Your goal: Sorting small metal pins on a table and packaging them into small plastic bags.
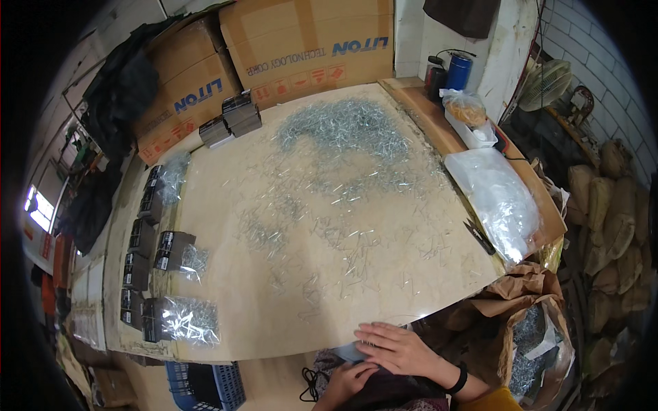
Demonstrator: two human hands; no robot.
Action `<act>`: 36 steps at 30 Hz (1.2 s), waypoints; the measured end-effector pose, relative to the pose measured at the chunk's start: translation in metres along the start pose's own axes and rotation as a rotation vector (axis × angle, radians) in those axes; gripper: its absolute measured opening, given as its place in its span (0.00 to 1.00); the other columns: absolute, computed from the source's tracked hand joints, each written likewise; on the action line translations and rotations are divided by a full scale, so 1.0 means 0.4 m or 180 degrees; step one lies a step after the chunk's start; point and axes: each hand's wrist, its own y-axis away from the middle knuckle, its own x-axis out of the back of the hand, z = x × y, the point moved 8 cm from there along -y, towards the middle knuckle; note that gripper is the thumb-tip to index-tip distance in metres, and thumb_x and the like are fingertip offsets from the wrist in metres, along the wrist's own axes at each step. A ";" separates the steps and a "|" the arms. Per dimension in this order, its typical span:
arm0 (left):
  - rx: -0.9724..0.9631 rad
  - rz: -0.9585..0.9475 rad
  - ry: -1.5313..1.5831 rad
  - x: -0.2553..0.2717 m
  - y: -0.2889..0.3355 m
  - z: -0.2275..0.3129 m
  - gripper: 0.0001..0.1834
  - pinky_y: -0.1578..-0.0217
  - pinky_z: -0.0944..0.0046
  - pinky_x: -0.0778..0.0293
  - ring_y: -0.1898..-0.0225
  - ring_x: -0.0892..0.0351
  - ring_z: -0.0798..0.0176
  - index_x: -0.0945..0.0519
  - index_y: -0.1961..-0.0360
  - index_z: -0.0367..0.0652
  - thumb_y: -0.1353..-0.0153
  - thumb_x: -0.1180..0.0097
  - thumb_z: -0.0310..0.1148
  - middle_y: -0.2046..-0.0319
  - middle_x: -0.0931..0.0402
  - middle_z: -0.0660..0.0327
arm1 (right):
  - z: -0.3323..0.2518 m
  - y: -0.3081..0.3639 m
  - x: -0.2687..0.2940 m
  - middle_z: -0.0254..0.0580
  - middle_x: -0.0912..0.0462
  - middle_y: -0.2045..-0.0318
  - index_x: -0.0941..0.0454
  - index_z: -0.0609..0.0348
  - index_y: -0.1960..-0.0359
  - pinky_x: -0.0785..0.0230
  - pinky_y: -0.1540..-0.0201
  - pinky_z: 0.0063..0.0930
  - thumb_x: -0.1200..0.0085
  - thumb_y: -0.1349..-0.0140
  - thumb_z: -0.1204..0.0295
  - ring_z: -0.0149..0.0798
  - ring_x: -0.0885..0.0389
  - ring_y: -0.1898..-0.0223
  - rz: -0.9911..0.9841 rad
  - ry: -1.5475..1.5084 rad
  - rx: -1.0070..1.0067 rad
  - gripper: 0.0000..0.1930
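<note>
Silvery metal pieces (346, 127) cover much of a tan tabletop (236, 301) in what looks like a close-in handling step; reaching the heap would call for a forward stretch. Most lie well beyond the right hand (397, 349), its fingers extended at the near edge; the left hand (348, 385) curls beside it, and how closed either grip is, or on what, cannot be told

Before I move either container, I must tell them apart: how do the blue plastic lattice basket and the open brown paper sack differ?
The blue plastic lattice basket has slotted walls; the open brown paper sack has crumpled ones. The basket is on the person's left, the sack on the right. The sack holds shiny metal pieces; the basket's dark inside is unclear. Both open upward.
</note>
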 end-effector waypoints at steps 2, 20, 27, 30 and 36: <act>0.0060 0.0020 0.0008 0.004 0.002 -0.004 0.05 0.67 0.64 0.22 0.74 0.19 0.58 0.13 0.65 0.45 0.44 0.35 0.30 0.63 0.14 0.66 | -0.009 0.020 0.013 0.46 0.23 0.41 0.21 0.62 0.48 0.36 0.34 0.42 0.46 0.38 0.73 0.46 0.27 0.38 0.0195 -0.0712 0.0204 0.16; -0.0012 -0.0243 0.0049 0.010 0.002 0.010 0.10 0.65 0.66 0.22 0.71 0.20 0.61 0.14 0.60 0.46 0.44 0.37 0.27 0.59 0.15 0.66 | 0.073 -0.095 0.013 0.55 0.31 0.39 0.29 0.62 0.40 0.45 0.32 0.50 0.40 0.42 0.54 0.57 0.36 0.36 0.0145 0.0626 -0.0832 0.32; 0.0231 0.0041 0.0460 0.009 0.000 -0.010 0.07 0.67 0.64 0.22 0.75 0.20 0.60 0.14 0.63 0.43 0.44 0.34 0.28 0.64 0.14 0.64 | 0.090 -0.087 0.041 0.47 0.29 0.39 0.28 0.61 0.41 0.46 0.31 0.50 0.46 0.37 0.70 0.53 0.34 0.36 0.0313 -0.0011 -0.0781 0.22; 0.0355 0.0074 0.0564 0.016 -0.011 -0.003 0.06 0.67 0.63 0.22 0.75 0.20 0.59 0.14 0.64 0.42 0.43 0.34 0.29 0.66 0.14 0.63 | 0.086 -0.136 0.057 0.46 0.27 0.39 0.28 0.60 0.41 0.45 0.31 0.50 0.49 0.38 0.77 0.51 0.33 0.36 0.0405 0.0403 -0.0559 0.22; 0.0420 -0.0045 0.0519 0.008 -0.002 -0.012 0.07 0.65 0.63 0.22 0.71 0.17 0.58 0.14 0.63 0.42 0.42 0.35 0.30 0.64 0.14 0.61 | 0.091 -0.066 0.066 0.48 0.23 0.43 0.26 0.62 0.43 0.40 0.32 0.44 0.53 0.45 0.87 0.50 0.30 0.36 0.0303 -0.0499 -0.0657 0.25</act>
